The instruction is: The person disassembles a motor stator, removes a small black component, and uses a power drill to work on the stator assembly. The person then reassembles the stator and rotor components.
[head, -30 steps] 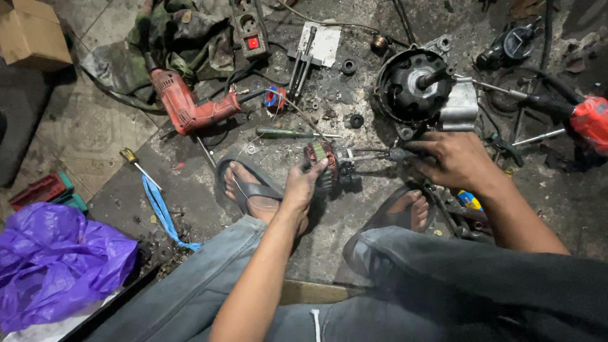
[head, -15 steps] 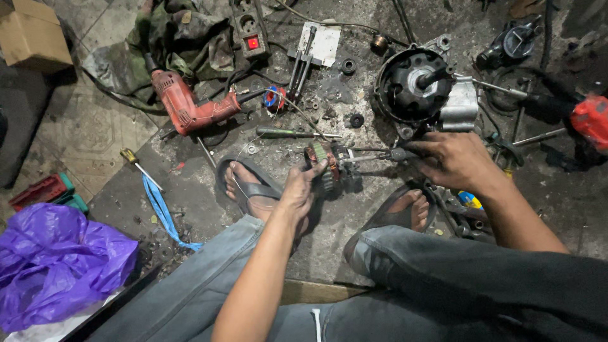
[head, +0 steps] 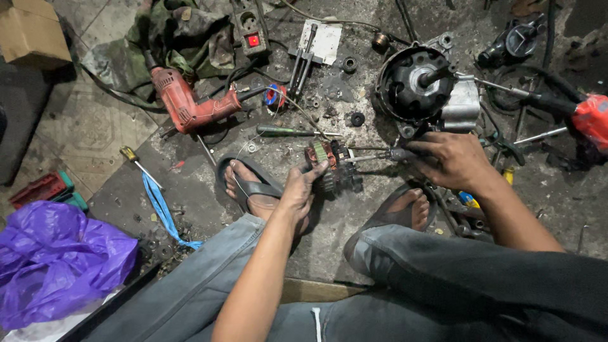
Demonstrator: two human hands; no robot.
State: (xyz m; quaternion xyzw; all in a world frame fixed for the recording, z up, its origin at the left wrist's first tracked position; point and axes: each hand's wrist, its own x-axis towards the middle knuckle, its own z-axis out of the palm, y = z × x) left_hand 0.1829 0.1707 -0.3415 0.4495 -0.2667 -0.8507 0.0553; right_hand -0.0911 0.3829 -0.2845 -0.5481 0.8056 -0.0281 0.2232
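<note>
At the centre of the frame a copper-wound motor armature (head: 330, 166) is gripped by the curled fingers of the left hand (head: 299, 190). A screwdriver (head: 380, 155) is clasped in the right hand (head: 451, 159), its tip set against the armature, below the round black motor housing (head: 418, 82).

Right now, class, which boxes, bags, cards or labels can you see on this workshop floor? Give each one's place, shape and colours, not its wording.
Cardboard box: top left corner, brown, blocky, partly cut off by the edge.
Plastic bag: bottom left, purple, crumpled and bulging.
White card: top centre on the dark floor, flat rectangle under a black tool.
No screens or signs show.
</note>
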